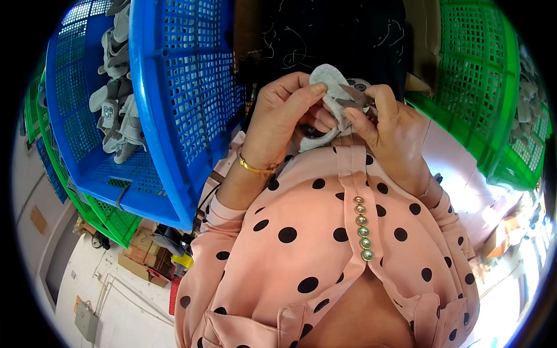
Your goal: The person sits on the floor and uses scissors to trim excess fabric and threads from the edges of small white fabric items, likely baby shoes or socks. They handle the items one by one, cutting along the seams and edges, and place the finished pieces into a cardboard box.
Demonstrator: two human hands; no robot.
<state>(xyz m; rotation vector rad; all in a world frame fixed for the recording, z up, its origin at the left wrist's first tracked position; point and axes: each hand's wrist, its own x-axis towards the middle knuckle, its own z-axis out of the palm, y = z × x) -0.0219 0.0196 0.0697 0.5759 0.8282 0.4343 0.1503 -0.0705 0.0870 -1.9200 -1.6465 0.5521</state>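
Observation:
My left hand [279,119] pinches a light grey fabric shoe upper [328,76] between thumb and fingers, in front of my chest. My right hand [395,129] is closed around small metal thread snips [353,96]. Their blades lie against the edge of the upper, close to my left fingertips. The upper curves down below my fingers, where a dark opening shows. Part of a pale piece with a dark printed pattern is visible behind the snips.
A blue plastic crate [159,200] on the left holds several grey shoe uppers [119,119]. At the right stands a green crate [473,104], with more grey pieces [525,95] beyond it. Loose threads lie on dark cloth [333,35] ahead. Cardboard boxes [145,252] sit at lower left.

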